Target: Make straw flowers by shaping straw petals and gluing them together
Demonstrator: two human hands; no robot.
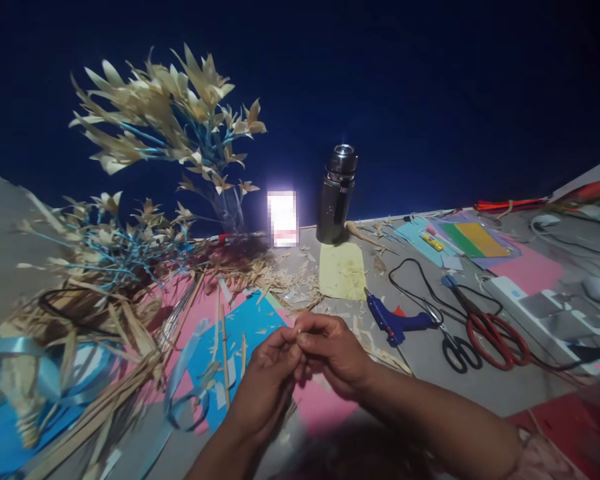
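My left hand and my right hand meet at the lower middle, thumbs and fingertips pressed together. Between the fingertips a tiny pale speck shows, too small to name; the fingers hide the rest. Beneath the hands lie a blue sheet and a pink sheet. Just to the right of my right hand is a blue glue gun, its tip at a yellow pad with pale scraps on it.
Dried-leaf flowers on blue stems rise at the left, above husk strips and light blue ribbon. A dark flask stands at the back. Black scissors, red scissors and a white power strip lie right.
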